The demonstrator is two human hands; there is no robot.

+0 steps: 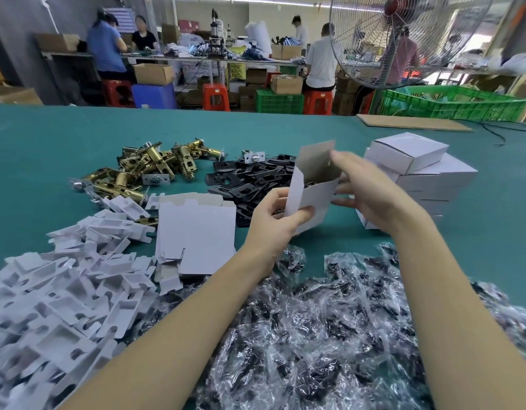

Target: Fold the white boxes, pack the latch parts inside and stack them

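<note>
The left hand (281, 216) grasps the lower corner of a half-formed white box (310, 192), thumb on its front panel, holding it upright above the desk (48, 149). The right hand (362, 184) rests against the box's right side with fingers fairly straight and spread, not curled round it. The box's top flap stands open, and something dark shows inside its mouth. Just behind the right hand sits a stack of closed white boxes (418, 170). Behind the held box lies a heap of black plates (255, 179), and further left a pile of brass latches (149, 167). Flat box blanks (196, 232) lie left of the left hand, with white card inserts (63, 291) beyond. Clear bags of dark parts (315, 335) cover the near desk.
</note>
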